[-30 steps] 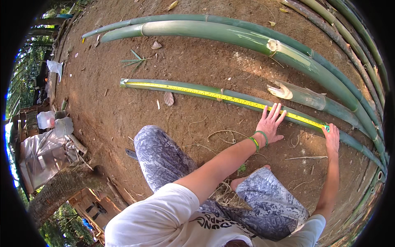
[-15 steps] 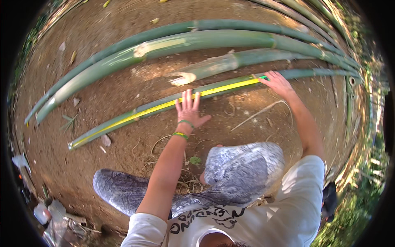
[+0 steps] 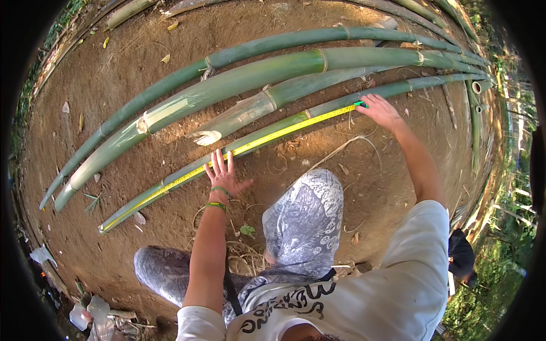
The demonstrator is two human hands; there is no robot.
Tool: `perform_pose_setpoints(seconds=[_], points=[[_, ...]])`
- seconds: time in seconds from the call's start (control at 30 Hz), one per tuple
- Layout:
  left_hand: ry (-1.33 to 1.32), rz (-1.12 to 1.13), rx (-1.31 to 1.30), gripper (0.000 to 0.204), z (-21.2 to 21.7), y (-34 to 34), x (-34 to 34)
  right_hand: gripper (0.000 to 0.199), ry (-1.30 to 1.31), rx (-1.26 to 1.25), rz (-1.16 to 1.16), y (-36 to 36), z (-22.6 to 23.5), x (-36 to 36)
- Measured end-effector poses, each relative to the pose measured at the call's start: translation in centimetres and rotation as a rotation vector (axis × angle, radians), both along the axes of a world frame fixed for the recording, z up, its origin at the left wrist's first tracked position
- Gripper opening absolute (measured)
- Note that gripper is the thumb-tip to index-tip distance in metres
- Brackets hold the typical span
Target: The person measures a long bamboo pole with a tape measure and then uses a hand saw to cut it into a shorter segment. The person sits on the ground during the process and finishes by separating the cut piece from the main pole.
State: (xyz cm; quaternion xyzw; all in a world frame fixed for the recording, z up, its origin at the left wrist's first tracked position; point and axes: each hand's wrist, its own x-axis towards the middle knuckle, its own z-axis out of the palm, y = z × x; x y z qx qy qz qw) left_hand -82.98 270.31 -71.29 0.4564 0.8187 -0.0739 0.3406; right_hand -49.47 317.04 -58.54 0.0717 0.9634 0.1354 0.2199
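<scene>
Here, a yellow measuring tape (image 3: 273, 136), drawn out straight along the near side of a slim green bamboo pole (image 3: 387, 91), from about its cut left end up to the right hand (image 3: 381, 109). Both down on the bare brown ground (image 3: 364, 165), slanting from lower left to upper right in front of the body. At the right hand, fingers drawn together on a small green end piece (image 3: 360, 104), gripping the tape there. At the left hand (image 3: 226, 181), palm downward, fingers spread and laid across tape and pole, thumb stuck out to the right. Around the left wrist, a green bracelet (image 3: 220, 190) and a yellow-green band (image 3: 216, 204).

Just beyond the pole, a thicker bamboo piece (image 3: 227, 116) with a pale, jagged end. Past that, a broad bamboo pole (image 3: 256, 74), scraped pale in places, then a thinner outer pole (image 3: 244, 52), all drawing close together toward the right. On the near side, a dry strip (image 3: 336, 150) and a small green leaf (image 3: 247, 230). Nearer the body, patterned grey-and-white trousers (image 3: 301, 216) and a white shirt (image 3: 369, 290) with black lettering.
</scene>
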Motion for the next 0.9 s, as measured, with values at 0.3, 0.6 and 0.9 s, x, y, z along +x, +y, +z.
perform_pose_setpoints(seconds=[0.3,0.6,0.9], points=[[-0.063,0.011,-0.098,0.15,0.4,1.0,-0.7,0.035,-0.015,0.011,-0.07,-0.4,0.8,-1.8],[-0.171,-0.009,-0.292,0.16,2.0,3.0,-1.2,0.035,-0.072,-0.051,-0.298,-1.4,0.8,-3.9],[-0.121,0.003,-0.413,0.161,2.2,3.8,-0.6,0.03,-0.021,-0.085,-0.135,1.2,0.8,-1.5]])
